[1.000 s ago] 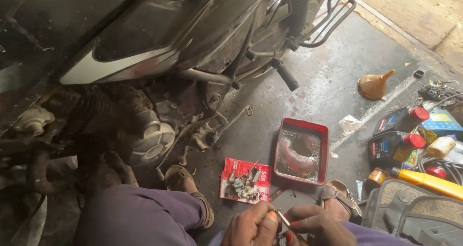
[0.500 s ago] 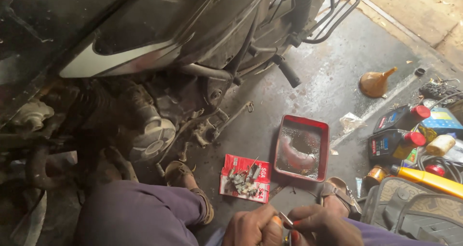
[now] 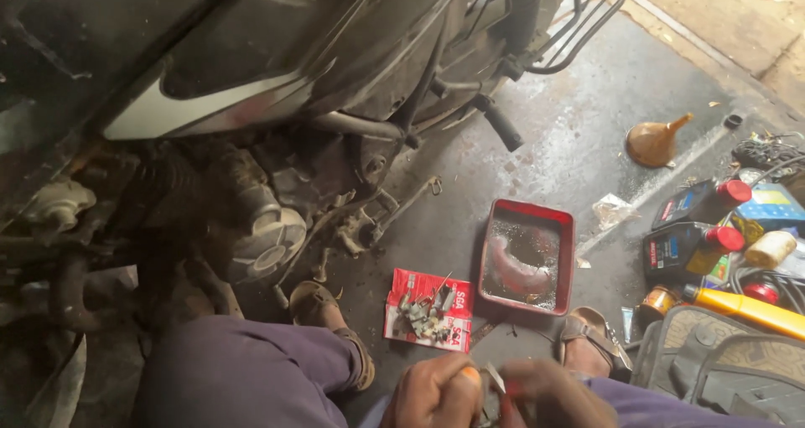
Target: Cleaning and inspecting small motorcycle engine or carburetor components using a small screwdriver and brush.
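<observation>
Both hands have dropped to the frame's bottom edge. The left hand (image 3: 436,394) and right hand (image 3: 558,399) stay pinched together on a small metal part (image 3: 493,382), so the fiddling continues below the red tray (image 3: 568,252).

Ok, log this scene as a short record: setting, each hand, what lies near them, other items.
setting: person crouched on a concrete floor beside a motorcycle
left hand: closed on a small part, with the right hand; part too small to identify
right hand: closed on the same part
nearest: red packet with small metal bits on it
beside packet: red tray holding liquid
right side: funnel, oil bottles, yellow can, bag
</observation>
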